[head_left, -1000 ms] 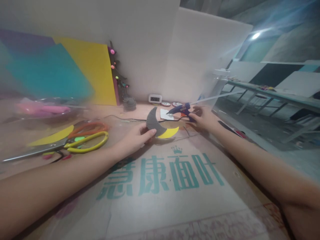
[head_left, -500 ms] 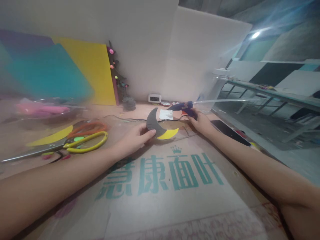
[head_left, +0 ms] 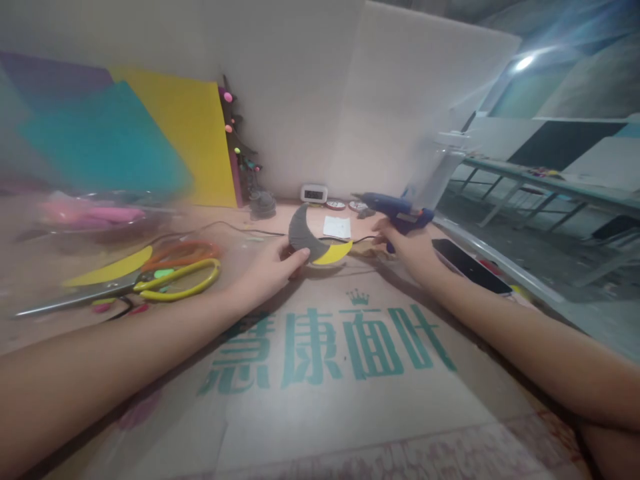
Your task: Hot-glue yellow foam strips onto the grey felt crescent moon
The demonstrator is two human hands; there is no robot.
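Crescent (head_left: 301, 235) juts rightward from the left hand (head_left: 271, 272) pinching it, the right hand (head_left: 406, 248) gripping a glue gun (head_left: 389, 204).

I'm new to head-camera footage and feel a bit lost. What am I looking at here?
There is no machine here: the view comes from a camera worn on someone's head, looking forward and down. The bare left hand holds a grey-and-yellow crescent; the bare right hand grips a blue glue gun. On the table lie scissors off to the left, a small white paper beyond the crescent, and a dark phone-like slab behind the right forearm.
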